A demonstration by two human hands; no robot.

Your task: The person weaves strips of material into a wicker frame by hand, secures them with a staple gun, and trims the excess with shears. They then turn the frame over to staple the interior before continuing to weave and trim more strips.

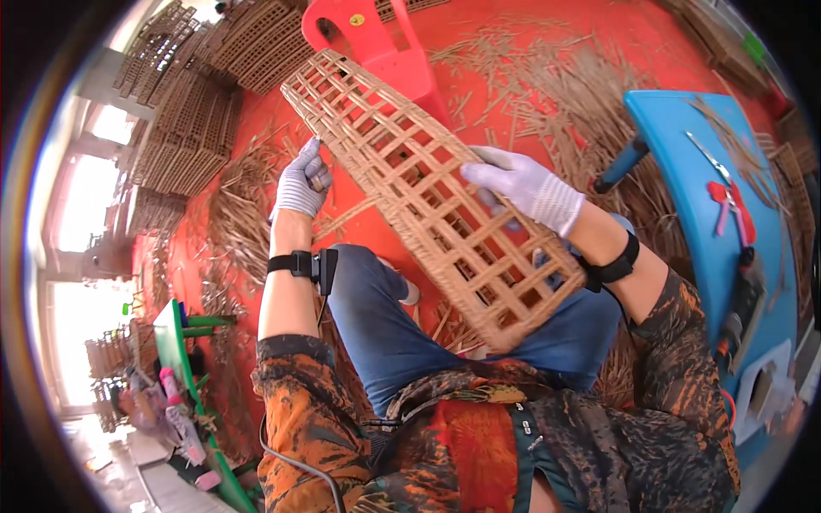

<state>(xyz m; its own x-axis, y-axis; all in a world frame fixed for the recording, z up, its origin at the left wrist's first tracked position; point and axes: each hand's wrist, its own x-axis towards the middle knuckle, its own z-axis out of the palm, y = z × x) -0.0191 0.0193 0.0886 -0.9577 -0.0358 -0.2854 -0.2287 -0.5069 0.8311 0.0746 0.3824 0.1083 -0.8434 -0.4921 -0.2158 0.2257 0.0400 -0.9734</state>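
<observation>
"Shirt (pixel 599 427), dark and orange, filling the bottom of the frame. Jeans (pixel 368 295) showing just above it. Main item?"

"Panel (pixel 410 192), brown, long, open lattice. It is slanting from the upper frame, left of centre, down to the lower centre, its near end overlapping the jeans."

"Right hand (pixel 528 185)?"

"Gloved, right of centre. It is gripping the panel's right side, thumb lying on top, fingers showing underneath through the gaps."

"Left hand (pixel 299 182)?"

"Gloved, left of centre. Its fingers are curling inward, tips sitting at the panel's left edge. Whether they are pinching anything, I cannot tell."

"Handling notes?"

"Probably light, being mostly holes. Likely stiff along its length, perhaps twisting a little when hanging from one side. Dry-looking strips, so probably not slipping much; thin ones possibly cracking under hard pressure."

"Best hold?"

"Braided rim (pixel 404 238), both long sides, hands facing each other; it is looking sturdier than the lattice."
</observation>
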